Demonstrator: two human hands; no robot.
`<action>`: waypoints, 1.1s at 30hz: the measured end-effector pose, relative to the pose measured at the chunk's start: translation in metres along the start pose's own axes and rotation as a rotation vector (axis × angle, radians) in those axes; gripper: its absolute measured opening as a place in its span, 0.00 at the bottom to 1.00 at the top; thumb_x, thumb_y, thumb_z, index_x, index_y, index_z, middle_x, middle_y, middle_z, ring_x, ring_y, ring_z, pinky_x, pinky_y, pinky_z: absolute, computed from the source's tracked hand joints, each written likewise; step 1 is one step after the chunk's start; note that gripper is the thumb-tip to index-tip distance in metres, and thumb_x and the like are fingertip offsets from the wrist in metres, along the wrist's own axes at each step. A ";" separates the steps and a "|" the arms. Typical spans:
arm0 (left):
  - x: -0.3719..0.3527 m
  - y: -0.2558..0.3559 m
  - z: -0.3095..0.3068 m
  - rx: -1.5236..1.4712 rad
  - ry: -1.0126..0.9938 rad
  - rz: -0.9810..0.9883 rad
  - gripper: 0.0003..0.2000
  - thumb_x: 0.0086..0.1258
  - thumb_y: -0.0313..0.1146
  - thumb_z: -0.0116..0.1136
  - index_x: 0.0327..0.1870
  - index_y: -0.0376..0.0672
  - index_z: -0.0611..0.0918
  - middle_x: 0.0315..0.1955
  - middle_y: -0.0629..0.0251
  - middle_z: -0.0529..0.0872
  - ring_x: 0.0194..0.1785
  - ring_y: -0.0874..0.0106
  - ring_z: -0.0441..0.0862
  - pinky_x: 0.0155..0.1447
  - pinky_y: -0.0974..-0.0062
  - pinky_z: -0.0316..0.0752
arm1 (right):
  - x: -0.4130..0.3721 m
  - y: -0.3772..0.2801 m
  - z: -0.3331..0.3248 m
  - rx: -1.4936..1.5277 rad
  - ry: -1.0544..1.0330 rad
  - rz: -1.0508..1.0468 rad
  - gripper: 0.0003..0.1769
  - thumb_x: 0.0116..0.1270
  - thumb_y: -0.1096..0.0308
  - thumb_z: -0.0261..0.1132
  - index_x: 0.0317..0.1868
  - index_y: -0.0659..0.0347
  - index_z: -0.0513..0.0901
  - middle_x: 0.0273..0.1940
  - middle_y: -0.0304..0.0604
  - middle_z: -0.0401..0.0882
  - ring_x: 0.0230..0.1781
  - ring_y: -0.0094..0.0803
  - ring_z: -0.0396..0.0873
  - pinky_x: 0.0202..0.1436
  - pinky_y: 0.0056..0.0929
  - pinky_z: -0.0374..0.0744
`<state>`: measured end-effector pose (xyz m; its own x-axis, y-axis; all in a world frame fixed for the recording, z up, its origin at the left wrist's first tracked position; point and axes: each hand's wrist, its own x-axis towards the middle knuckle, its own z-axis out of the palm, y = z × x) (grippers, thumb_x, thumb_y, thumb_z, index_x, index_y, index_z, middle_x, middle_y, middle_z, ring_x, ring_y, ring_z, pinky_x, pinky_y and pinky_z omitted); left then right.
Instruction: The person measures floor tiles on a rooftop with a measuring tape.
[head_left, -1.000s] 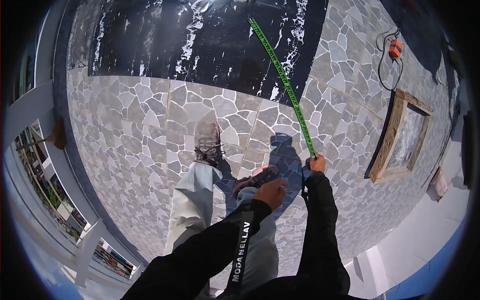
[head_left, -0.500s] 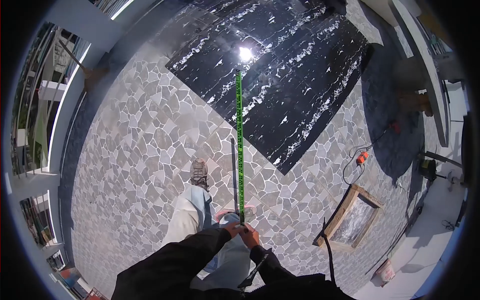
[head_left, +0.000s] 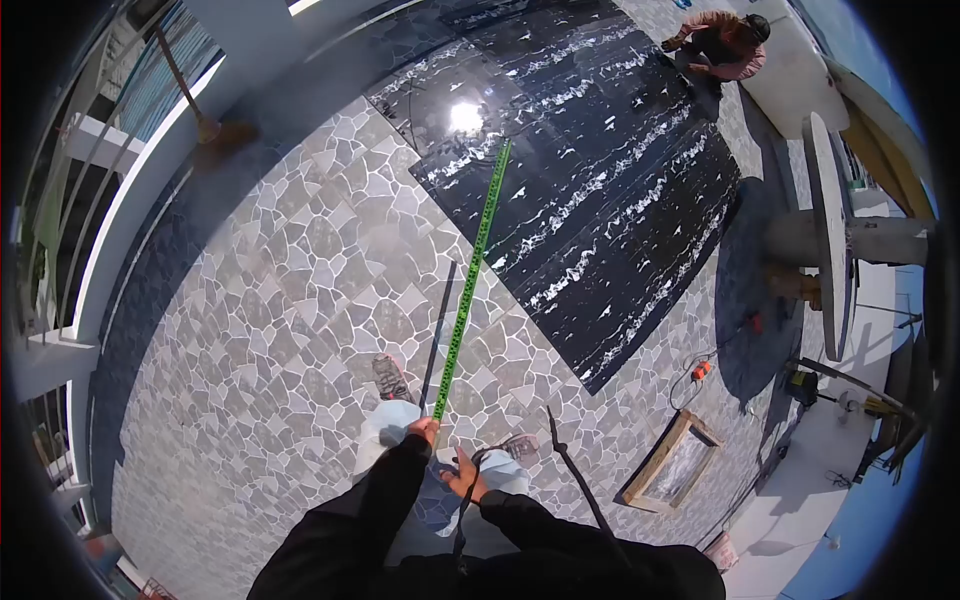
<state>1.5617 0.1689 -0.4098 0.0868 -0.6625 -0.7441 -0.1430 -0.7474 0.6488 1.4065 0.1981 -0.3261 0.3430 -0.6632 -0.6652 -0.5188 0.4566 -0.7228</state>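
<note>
A long green tape measure [head_left: 466,305] with black markings stretches out from my body. Its far end reaches over the glossy black tiles with white veining [head_left: 590,215], and its dark shadow falls on the floor to its left. My left hand [head_left: 424,431] is closed around the near end of the tape. Just below and to the right, my right hand [head_left: 464,479] is off the tape, with thumb and fingers apart and nothing visible in it. A dark strap hangs beside this hand.
A crouching person [head_left: 725,48] is at the far right edge of the tiles. On the stone-patterned floor [head_left: 300,300] lie a wooden frame [head_left: 690,424] and an orange tool [head_left: 701,370] with a cord. A broom [head_left: 207,127] leans at left; a round table [head_left: 830,240] stands right.
My right hand has come away from the tape's near end, while my left still holds it. The tape now slants to the right. The view has shifted, bringing the crouching person into sight.
</note>
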 end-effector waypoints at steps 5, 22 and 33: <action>0.128 0.081 -0.222 0.281 0.259 -0.095 0.15 0.61 0.45 0.56 0.32 0.41 0.84 0.22 0.59 0.83 0.30 0.64 0.81 0.38 0.66 0.73 | 0.067 -0.106 0.065 0.162 -0.070 0.099 0.21 0.58 0.62 0.63 0.51 0.62 0.76 0.41 0.54 0.80 0.42 0.49 0.79 0.47 0.40 0.76; 0.624 0.358 -0.584 0.917 0.460 0.159 0.15 0.58 0.39 0.62 0.41 0.39 0.82 0.34 0.53 0.86 0.42 0.60 0.84 0.48 0.69 0.75 | 0.619 -0.493 0.002 -0.110 -0.043 -0.583 0.08 0.55 0.68 0.56 0.30 0.63 0.78 0.30 0.57 0.79 0.35 0.55 0.79 0.39 0.47 0.75; 0.982 0.403 -0.550 0.880 0.103 0.421 0.12 0.57 0.38 0.60 0.37 0.39 0.82 0.28 0.58 0.84 0.35 0.66 0.82 0.43 0.71 0.74 | 0.845 -0.434 -0.045 -0.412 -0.010 -0.606 0.08 0.49 0.72 0.62 0.30 0.64 0.82 0.35 0.55 0.80 0.38 0.52 0.81 0.40 0.47 0.76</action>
<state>2.1315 -0.8101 -0.7913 -0.0602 -0.8987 -0.4345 -0.8623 -0.1725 0.4762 1.8862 -0.5874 -0.5662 0.6691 -0.7225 -0.1741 -0.4874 -0.2498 -0.8367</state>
